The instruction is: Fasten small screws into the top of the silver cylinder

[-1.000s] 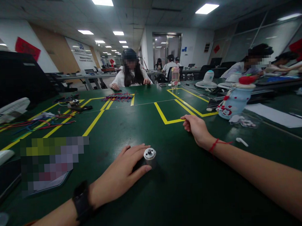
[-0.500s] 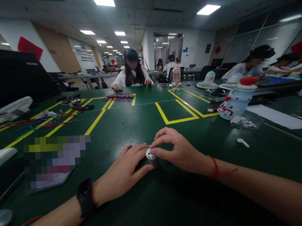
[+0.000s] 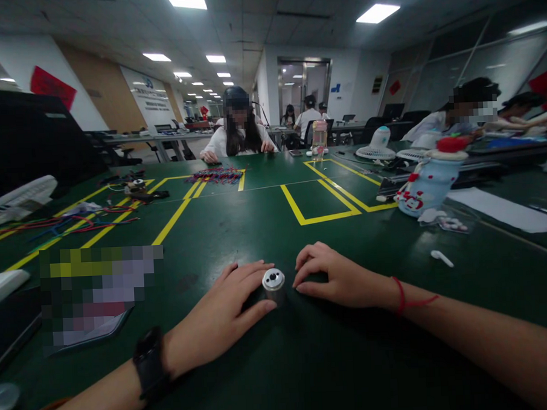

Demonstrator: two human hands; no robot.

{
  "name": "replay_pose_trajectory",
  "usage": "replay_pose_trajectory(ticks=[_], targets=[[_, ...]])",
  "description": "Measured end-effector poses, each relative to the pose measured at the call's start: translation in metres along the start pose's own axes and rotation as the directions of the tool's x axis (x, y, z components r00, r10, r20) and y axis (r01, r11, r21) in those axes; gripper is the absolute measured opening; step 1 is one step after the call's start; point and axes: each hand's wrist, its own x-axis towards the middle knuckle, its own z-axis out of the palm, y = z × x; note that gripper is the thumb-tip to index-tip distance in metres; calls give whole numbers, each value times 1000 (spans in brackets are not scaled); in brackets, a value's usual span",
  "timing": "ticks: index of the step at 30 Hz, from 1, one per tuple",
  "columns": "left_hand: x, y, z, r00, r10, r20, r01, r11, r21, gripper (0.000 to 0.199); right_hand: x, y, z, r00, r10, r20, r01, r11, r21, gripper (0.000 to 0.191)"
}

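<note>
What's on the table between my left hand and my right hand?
In the head view, a metal cylinder stands upright there, right by the thumb of your left hand; a strip of green tabletop separates it from your right hand.

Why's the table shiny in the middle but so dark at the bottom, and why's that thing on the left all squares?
Head view: the green table has a pale sheen beyond the left hand, probably glare from the ceiling lights; head view: it darkens toward the bottom edge, perhaps from shadow; head view: coarse squares hide most of a flat thing, blocking its details.
</note>
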Motion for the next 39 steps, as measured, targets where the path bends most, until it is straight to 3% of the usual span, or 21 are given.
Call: replay_pose_trajectory(ticks=[3, 5, 9, 12, 17, 23, 26, 28, 31, 35, 39], targets=[[-1, -1, 0, 1000, -8, 9, 8, 1000, -2, 43, 2, 2, -3, 998, 43, -54, -36, 991, 125, 15], [-2, -1, 0, 1000, -12, 7, 12, 1000, -5, 44, 4, 8, -10, 976, 156, -151, -114, 961, 253, 18], [-2, 1, -1, 1000, -9, -3, 9, 1000, -15, 44, 7, 37, -22, 806, 483, -342, -312, 838, 448, 22], [-2, 1, -1, 1000, -10, 1, 10, 1000, -17, 44, 7, 57, -23, 739, 561, -373, -364, 798, 480, 26], [-3, 1, -2, 1000, -8, -7, 8, 1000, -17, 45, 6, 62, -20, 778, 521, -351, -353, 825, 442, 26], [-2, 1, -2, 1000, -11, 3, 11, 1000, -15, 44, 5, 41, -19, 854, 438, -281, -344, 881, 326, 22], [-1, -1, 0, 1000, -9, 11, 9, 1000, -7, 44, 3, 22, -12, 967, 214, -139, -192, 969, 154, 24], [-2, -2, 1, 1000, -3, 7, 3, 1000, -1, 44, 3, 10, -7, 999, 38, -28, -37, 999, 24, 22], [-2, -3, 3, 1000, 8, -13, -8, 1000, 5, 44, 8, -5, -1, 998, -35, -50, 36, 999, 31, 11], [-1, 0, 2, 999, 19, -33, -19, 1000, 15, 43, 19, -22, 1, 951, -18, -309, 70, 985, 158, 11], [1, 1, 2, 1000, 20, -17, -19, 1000, 23, 44, 26, -34, 4, 959, -80, -271, 120, 983, 137, 12]])
